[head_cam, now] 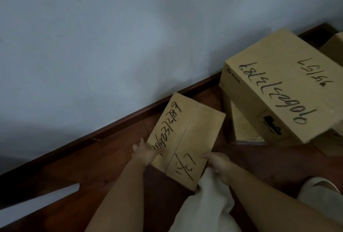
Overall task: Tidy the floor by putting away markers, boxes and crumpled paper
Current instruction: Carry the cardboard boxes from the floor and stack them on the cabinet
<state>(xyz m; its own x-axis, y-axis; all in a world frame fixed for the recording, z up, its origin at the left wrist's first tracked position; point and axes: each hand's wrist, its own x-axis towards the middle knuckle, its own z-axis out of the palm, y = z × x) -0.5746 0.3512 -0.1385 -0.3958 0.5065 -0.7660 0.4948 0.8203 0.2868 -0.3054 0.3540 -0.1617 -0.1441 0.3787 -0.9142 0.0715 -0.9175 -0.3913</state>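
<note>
Small cardboard box (185,139) on the floor (115,161), far end near the baseboard (111,129). Left hand (145,153) at its left edge, right hand (219,163) at its right corner. Right of it, large cardboard box (282,90) stacked, apparently, on another box (241,126). White sheet (37,204) far left.

Both my bare forearms are stretched forward and down. My left hand (145,153) has its fingers spread out pretty straight, thumb sticking up. My right hand (218,163) is palm down with fingers bent at the knuckles. They're apart, roughly level.
</note>
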